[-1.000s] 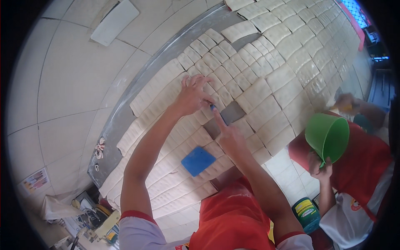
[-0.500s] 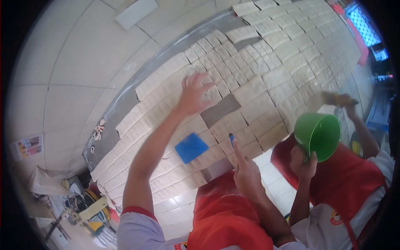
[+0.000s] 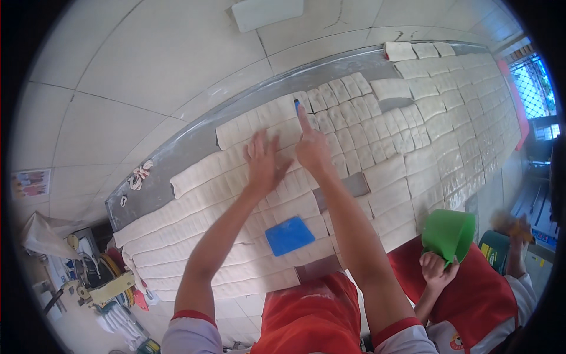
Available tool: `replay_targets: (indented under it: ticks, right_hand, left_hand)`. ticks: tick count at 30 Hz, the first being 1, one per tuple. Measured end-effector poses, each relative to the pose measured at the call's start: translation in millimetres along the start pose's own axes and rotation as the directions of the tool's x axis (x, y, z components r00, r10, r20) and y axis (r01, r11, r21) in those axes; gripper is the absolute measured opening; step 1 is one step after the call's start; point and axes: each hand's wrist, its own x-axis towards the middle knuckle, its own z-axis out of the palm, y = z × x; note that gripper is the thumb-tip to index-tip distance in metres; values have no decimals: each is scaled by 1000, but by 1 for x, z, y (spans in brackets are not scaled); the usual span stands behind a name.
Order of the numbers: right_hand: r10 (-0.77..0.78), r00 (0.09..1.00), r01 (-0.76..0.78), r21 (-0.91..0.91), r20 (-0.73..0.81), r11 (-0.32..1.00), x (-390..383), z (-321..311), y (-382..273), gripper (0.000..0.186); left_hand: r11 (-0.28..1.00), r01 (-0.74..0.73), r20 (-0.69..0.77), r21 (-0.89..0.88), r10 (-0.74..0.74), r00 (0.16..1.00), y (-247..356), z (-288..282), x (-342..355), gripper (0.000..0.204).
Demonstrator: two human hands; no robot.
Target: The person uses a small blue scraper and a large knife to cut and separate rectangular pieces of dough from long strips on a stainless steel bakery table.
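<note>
Rows of pale dough strips and cut dough pieces [image 3: 377,118] cover a long steel table [image 3: 194,141]. My left hand [image 3: 264,160] lies flat, fingers spread, on the dough strips near the table's far edge. My right hand [image 3: 311,144] is beside it, holding a small blue-handled cutter [image 3: 296,105] with the forefinger stretched along it, its tip at the edge of a dough strip. A blue rectangular scraper [image 3: 289,235] lies on the dough near my body.
A person in a red apron stands at my right holding a green plastic jug [image 3: 449,235]. A white board [image 3: 266,12] lies on the tiled floor beyond the table. Clutter and tools [image 3: 94,283] sit at the lower left.
My right hand has moved from near my body up to the far edge of the dough, beside my left hand. The left hand has shifted slightly left on the dough.
</note>
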Motion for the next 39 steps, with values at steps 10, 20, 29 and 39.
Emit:
replay_targets:
  ticks: [10, 20, 29, 39]
  right_hand:
    - [112, 989, -106, -65, 94, 992, 20, 9, -15, 90]
    - [90, 996, -87, -89, 24, 992, 20, 21, -12, 89]
    - [254, 934, -225, -139, 252, 965, -38, -1, 2, 94]
    - [294, 915, -259, -156, 276, 953, -96, -3, 13, 94]
  left_hand:
    - [957, -237, 7, -170, 242, 970, -44, -33, 174, 52]
    - [889, -445, 339, -105, 453, 825, -33, -32, 225, 30]
    - [864, -502, 192, -37, 499, 845, -28, -26, 208, 34]
    - [871, -483, 385, -82, 475, 791, -18, -27, 159, 24]
